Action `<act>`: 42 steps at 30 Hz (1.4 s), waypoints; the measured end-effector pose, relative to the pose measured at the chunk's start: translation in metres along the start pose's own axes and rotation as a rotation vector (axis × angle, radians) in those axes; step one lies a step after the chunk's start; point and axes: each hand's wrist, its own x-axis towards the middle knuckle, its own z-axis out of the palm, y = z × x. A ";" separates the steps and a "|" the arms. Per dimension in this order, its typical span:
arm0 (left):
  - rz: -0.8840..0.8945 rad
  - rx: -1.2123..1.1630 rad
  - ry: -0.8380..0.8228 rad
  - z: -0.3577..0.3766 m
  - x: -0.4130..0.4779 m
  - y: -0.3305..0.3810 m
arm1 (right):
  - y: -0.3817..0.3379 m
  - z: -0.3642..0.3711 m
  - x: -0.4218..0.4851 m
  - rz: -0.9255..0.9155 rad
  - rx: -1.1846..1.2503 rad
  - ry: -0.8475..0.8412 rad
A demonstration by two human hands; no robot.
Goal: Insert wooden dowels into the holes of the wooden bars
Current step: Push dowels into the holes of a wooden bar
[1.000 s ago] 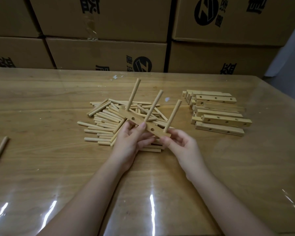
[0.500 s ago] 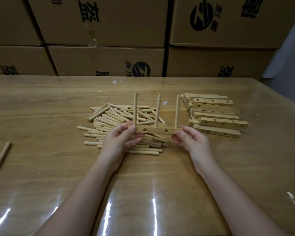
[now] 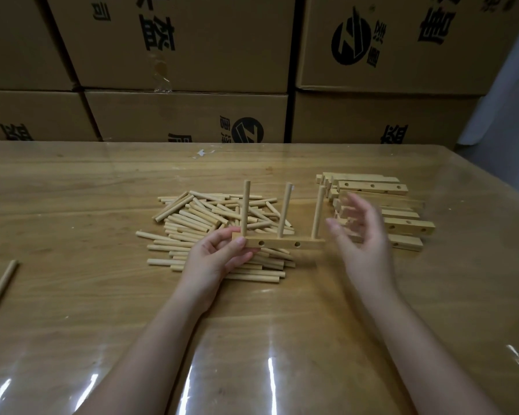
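My left hand pinches the left end of a wooden bar, held level above the table. Three dowels stand upright in its top holes, and two side holes face me. My right hand hovers just right of the bar's free end, fingers spread and blurred, holding nothing. A pile of loose dowels lies on the table behind and under the bar. A stack of drilled wooden bars lies to the right, partly hidden by my right hand.
One stray dowel lies near the table's left edge. Stacked cardboard boxes form a wall along the far edge of the glossy wooden table. The table's right edge runs diagonally at the far right.
The bar was tilted, then levelled with both hands on its ends. Now my right hand has let go of the right end and moved away to the right; my left hand still holds it.
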 end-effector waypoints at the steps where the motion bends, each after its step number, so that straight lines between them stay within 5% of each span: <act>1: 0.002 0.003 -0.005 0.000 0.000 -0.001 | -0.010 -0.004 0.004 -0.123 -0.069 0.022; 8: 0.011 0.011 -0.029 -0.001 0.001 -0.001 | -0.074 0.007 0.064 -0.392 -0.686 -0.401; 13: 0.048 0.004 -0.025 -0.002 0.002 -0.003 | -0.072 0.016 0.073 -0.315 -0.664 -0.527; 23: 0.092 -0.007 -0.035 -0.001 0.001 -0.003 | -0.069 0.018 0.068 -0.295 -0.568 -0.486; 29: 0.101 -0.029 0.045 0.000 0.004 0.008 | -0.036 -0.002 0.022 -0.198 -0.052 0.018; 35: 0.074 0.046 0.107 -0.005 0.028 0.029 | 0.026 0.003 -0.014 0.094 -0.005 -0.137; 42: 0.089 0.177 0.160 -0.017 0.114 0.081 | 0.039 0.006 -0.010 0.186 -0.016 -0.223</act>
